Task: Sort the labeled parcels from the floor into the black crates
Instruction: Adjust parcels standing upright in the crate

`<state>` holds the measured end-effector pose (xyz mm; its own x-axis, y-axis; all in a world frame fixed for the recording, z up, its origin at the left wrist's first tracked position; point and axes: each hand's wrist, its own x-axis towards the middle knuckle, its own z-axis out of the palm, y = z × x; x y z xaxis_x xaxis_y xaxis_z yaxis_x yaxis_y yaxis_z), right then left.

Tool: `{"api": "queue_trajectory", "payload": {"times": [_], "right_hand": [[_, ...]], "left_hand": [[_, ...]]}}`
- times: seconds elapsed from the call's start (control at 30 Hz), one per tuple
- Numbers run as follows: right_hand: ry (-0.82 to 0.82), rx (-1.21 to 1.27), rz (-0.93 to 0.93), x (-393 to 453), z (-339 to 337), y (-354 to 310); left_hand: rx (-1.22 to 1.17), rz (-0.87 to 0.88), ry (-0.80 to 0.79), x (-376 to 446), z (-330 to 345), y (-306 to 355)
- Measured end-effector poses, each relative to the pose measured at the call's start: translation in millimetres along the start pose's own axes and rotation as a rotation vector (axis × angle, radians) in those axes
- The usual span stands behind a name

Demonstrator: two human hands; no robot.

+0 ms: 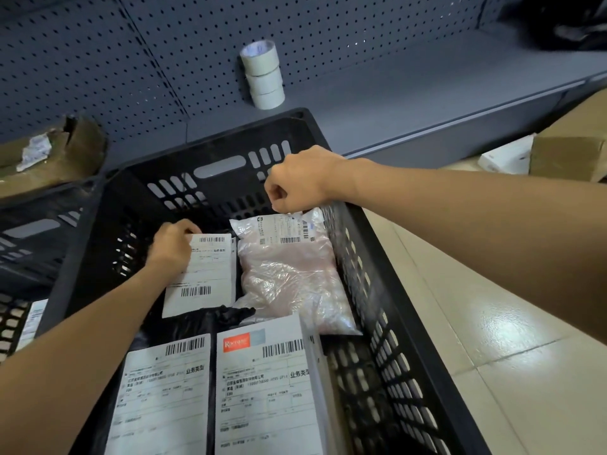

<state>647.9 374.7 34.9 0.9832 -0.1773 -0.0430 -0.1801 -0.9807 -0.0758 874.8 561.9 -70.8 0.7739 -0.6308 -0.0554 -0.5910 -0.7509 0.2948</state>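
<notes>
Head view: placement is under way inside the black crate [377, 257]; a white labeled parcel [200, 274] is gripped by left hand [172, 246], a clear bagged parcel [289, 274] pinched by right hand [295, 182]. Release seems next.

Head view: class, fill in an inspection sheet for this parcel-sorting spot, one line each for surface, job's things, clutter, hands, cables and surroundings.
Surface: glossy tiled floor.
Job's things: black crate holding a white labelled parcel, a clear bagged parcel and two large labelled parcels; second crate on its left.
Clutter: torn cardboard, crumpled paper.
Hands: left hand holds the white parcel; right hand pinches the bag's top edge.
Cables: nothing seen.
Surroundings: pegboard shelving, stacked tape rolls, cardboard box.
</notes>
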Motion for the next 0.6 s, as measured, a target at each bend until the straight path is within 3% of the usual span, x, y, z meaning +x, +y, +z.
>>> {"api": "queue_trajectory", "payload": {"times": [0.1, 0.23, 0.37, 0.6], "right_hand": [[-0.004, 0.005, 0.001, 1.5, 1.2, 0.2], [0.000, 0.008, 0.006, 1.1, 1.4, 0.1], [0.005, -0.001, 0.007, 0.0, 1.4, -0.4], [0.002, -0.002, 0.007, 0.1, 0.6, -0.5]], "left_hand": [[0.205, 0.064, -0.302, -3.7, 6.7, -4.1], [0.172, 0.216, -0.421, -13.8, -5.6, 4.5], [0.251, 0.349, -0.745, -29.9, -11.0, 14.0], [0.420, 0.281, -0.732, -31.9, 1.3, 25.0]]}}
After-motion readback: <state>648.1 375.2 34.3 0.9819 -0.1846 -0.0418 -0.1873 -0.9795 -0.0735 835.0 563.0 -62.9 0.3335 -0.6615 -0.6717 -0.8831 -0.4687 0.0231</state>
